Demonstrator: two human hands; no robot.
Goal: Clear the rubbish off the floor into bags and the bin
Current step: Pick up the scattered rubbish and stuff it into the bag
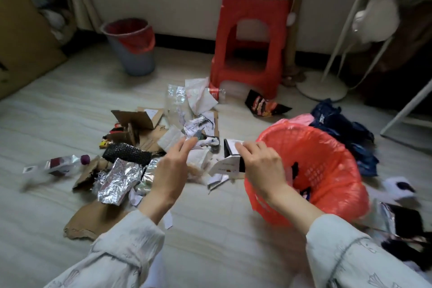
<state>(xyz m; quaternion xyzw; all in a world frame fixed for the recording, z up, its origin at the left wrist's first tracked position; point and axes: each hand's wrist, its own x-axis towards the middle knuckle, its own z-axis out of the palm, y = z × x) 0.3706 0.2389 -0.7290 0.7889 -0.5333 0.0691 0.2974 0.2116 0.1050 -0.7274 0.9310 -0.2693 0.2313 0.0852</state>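
So the right hand (260,166) is pinching a small black-and-white carton (230,159) right at the near rim of the basket (346,161), the one lined with a red bag, while the left hand (169,170) hangs over the pile (149,145) with fingers loose and out, nothing in it as far as I can see. Honestly, I'd just carry the carton a bit further right so it's properly over the opening before letting go, since it's sitting over the edge and could tip back onto the floor. Squash it flat first to save space. Then send the left hand for the foil (117,182) or the cardboard (138,119) just beside it. The grey bin (132,47) is way off by the wall, so save that for the bottles.
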